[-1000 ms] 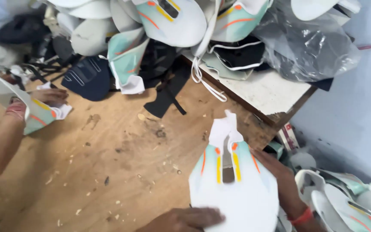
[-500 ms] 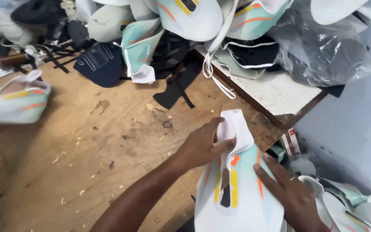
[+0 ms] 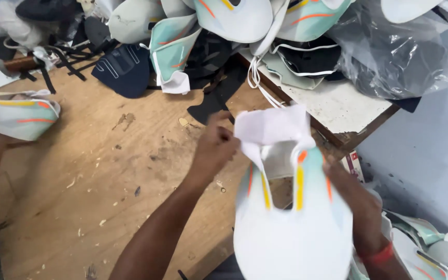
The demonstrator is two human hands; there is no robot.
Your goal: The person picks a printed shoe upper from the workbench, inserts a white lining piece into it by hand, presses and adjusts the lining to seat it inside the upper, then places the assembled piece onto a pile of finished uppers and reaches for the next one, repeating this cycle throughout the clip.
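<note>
Your left hand pinches the upper's tongue; your right hand seemingly grips its side, above the desk.

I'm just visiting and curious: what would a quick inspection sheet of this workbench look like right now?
Surface: worn wooden table, scuffed and stained, dotted with small scraps and chips.
Job's things: white shoe upper with yellow and orange stripes, held between both hands above the table edge.
Clutter: heap of similar uppers at the back, a dark blue piece, a crumpled plastic bag, another upper at far left.
Grippers: left hand pinches the upper's white tongue flap; right hand supports its right side, red band at the wrist.
Cables: nothing seen; only white laces and black straps.
Surroundings: pale wall at right, more uppers below it.
</note>
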